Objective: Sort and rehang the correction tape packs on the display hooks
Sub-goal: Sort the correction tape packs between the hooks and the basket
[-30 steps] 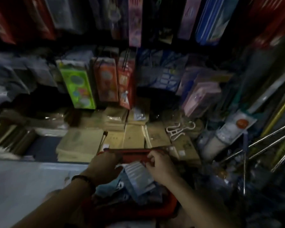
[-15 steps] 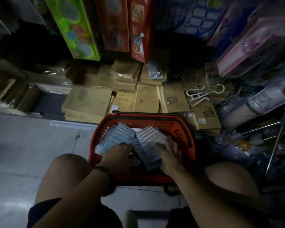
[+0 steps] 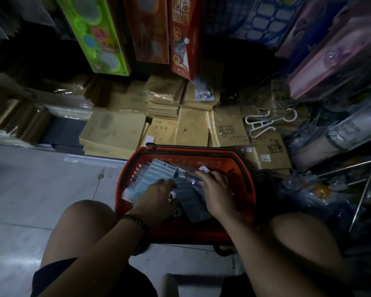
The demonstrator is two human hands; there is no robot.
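Head view: a person crouches over a red basket [image 3: 241,166] that stands on the floor between their knees, right against low stacks of brown notebooks [image 3: 114,133]. The correction tape packs [image 3: 151,179] lie loose inside the basket, probably gathered there so they can be sorted within reach before being hung again.

The left hand [image 3: 156,198] grips a fanned bundle of pale blue packs at its near end, fingers curled over the edge and close together, likely to keep the cards squared up. The bundle's long axis runs diagonally, from the hand at the near left up toward the basket's far rim, with the printed card ends pointing away from the person.

The right hand [image 3: 216,189] lies on top of a darker pack [image 3: 191,202], fingers fairly straight and slightly apart, reaching forward as if to hold it flat or slide it aside. Whether the thumb hooks under it is hidden. That pack's long axis runs from far to near, its near end angled toward the right knee.

No pack is on a hook yet.
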